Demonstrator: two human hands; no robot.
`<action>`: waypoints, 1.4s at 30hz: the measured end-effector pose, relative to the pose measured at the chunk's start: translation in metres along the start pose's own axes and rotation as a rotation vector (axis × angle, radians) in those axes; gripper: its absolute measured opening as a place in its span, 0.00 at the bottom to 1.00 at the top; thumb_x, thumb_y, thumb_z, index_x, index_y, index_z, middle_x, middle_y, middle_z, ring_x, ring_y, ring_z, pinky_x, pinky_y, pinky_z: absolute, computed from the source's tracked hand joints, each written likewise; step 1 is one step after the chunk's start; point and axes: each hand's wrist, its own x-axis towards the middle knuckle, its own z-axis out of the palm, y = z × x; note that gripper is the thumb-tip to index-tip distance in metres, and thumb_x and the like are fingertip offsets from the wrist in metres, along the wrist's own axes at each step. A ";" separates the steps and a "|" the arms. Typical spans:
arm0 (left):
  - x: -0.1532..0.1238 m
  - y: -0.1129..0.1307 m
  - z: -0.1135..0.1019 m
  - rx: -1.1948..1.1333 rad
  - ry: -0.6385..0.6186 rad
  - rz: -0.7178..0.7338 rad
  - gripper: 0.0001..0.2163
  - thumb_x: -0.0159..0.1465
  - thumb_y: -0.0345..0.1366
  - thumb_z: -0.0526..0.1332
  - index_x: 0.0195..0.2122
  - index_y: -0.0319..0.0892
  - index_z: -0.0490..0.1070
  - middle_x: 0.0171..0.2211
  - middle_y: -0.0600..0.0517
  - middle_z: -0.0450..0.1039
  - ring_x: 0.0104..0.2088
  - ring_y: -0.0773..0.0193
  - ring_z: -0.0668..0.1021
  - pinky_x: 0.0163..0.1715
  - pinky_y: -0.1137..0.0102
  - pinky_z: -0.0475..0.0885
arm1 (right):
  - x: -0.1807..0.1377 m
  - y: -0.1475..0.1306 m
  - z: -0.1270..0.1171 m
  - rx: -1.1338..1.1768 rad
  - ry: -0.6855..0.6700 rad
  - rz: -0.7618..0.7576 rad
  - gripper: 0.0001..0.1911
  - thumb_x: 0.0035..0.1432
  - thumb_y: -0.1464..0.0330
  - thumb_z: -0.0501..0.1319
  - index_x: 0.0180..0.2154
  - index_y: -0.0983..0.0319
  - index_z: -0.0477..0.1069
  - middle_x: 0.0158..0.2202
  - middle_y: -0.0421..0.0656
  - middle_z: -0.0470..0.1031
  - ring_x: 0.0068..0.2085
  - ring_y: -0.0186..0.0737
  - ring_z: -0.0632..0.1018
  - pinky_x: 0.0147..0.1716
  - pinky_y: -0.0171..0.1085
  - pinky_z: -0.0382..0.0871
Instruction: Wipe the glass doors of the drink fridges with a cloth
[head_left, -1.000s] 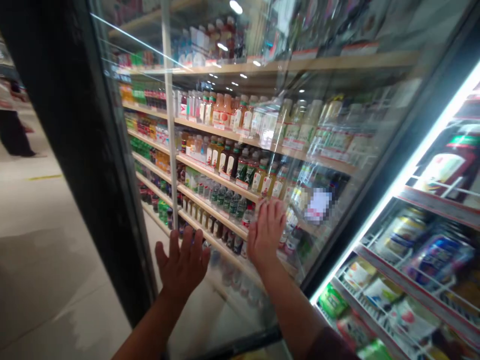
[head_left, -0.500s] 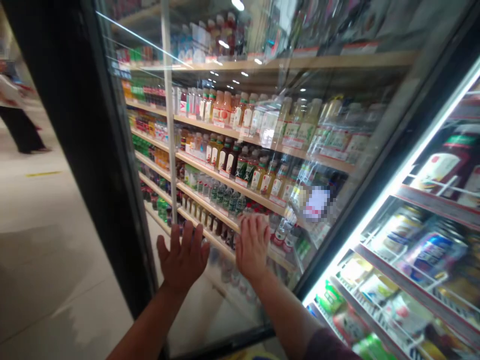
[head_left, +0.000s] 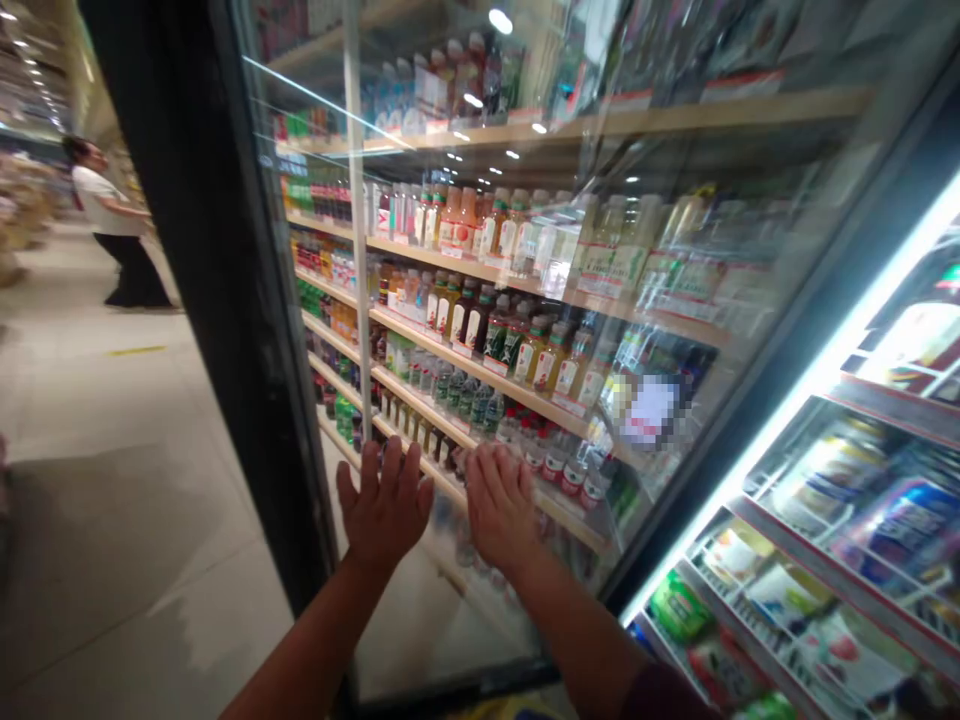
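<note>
My left hand is raised in front of a glass door with a black frame, its fingers spread and nothing in it. Beside it, my right hand lies flat towards the same pane, fingers stretched out and close together, also holding nothing. Both palms face the glass; whether they press on it I cannot tell for sure. Shelves of bottled drinks show in the pane behind my hands, partly covered by them.
At right, a lit cooler holds cans and bottles on wire-fronted shelves. The door's thick black frame slants down the left. Beyond it, a person in a white top stands on the pale floor.
The view has turned a little to the left, so the door and shelves sit further right. More of the person in the aisle shows. My hands stay raised at the glass.
</note>
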 end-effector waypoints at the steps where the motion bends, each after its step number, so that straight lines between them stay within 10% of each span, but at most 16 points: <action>1: 0.000 -0.001 0.000 0.002 -0.007 -0.003 0.32 0.72 0.38 0.58 0.73 0.33 0.52 0.70 0.32 0.58 0.74 0.44 0.51 0.73 0.46 0.45 | 0.004 -0.001 -0.002 0.021 -0.022 -0.041 0.34 0.68 0.72 0.53 0.73 0.63 0.50 0.64 0.49 0.73 0.75 0.42 0.54 0.74 0.48 0.38; 8: 0.000 -0.001 0.001 -0.014 0.004 -0.004 0.32 0.71 0.38 0.58 0.74 0.34 0.52 0.72 0.35 0.53 0.74 0.44 0.50 0.73 0.48 0.42 | 0.053 0.033 -0.017 -0.103 0.080 0.244 0.36 0.71 0.70 0.50 0.75 0.65 0.39 0.71 0.57 0.60 0.76 0.52 0.51 0.72 0.58 0.46; 15: -0.008 -0.005 0.005 -0.054 -0.023 -0.042 0.33 0.70 0.39 0.60 0.74 0.41 0.51 0.71 0.36 0.56 0.75 0.45 0.50 0.72 0.45 0.44 | 0.011 0.001 -0.002 0.014 -0.033 -0.077 0.32 0.68 0.72 0.53 0.72 0.64 0.55 0.64 0.47 0.74 0.76 0.39 0.51 0.75 0.46 0.37; 22: -0.021 -0.012 0.015 -0.144 -0.058 -0.109 0.31 0.70 0.42 0.60 0.73 0.44 0.56 0.70 0.37 0.60 0.75 0.44 0.51 0.72 0.43 0.40 | 0.052 0.052 -0.016 -0.172 0.103 0.306 0.36 0.72 0.70 0.48 0.75 0.66 0.36 0.74 0.57 0.55 0.77 0.51 0.46 0.72 0.58 0.48; 29: -0.024 -0.014 0.018 -0.195 -0.155 -0.140 0.32 0.70 0.41 0.61 0.73 0.39 0.54 0.72 0.33 0.53 0.74 0.33 0.46 0.68 0.29 0.41 | 0.000 0.027 0.002 -0.107 -0.187 -0.023 0.31 0.69 0.65 0.55 0.72 0.52 0.55 0.69 0.41 0.68 0.75 0.40 0.55 0.75 0.46 0.37; 36: -0.021 -0.013 0.020 -0.153 -0.155 -0.098 0.33 0.70 0.39 0.61 0.73 0.36 0.51 0.74 0.33 0.46 0.73 0.27 0.47 0.65 0.25 0.45 | 0.031 0.082 -0.020 -0.235 -0.024 0.418 0.34 0.73 0.66 0.43 0.75 0.66 0.38 0.75 0.53 0.51 0.77 0.48 0.44 0.73 0.57 0.43; 42: -0.013 -0.008 0.019 -0.151 -0.130 -0.090 0.34 0.72 0.38 0.59 0.75 0.38 0.45 0.73 0.30 0.48 0.74 0.35 0.44 0.68 0.29 0.43 | -0.015 0.061 -0.004 -0.227 0.011 0.115 0.33 0.70 0.67 0.52 0.73 0.61 0.50 0.70 0.50 0.64 0.76 0.44 0.51 0.74 0.49 0.40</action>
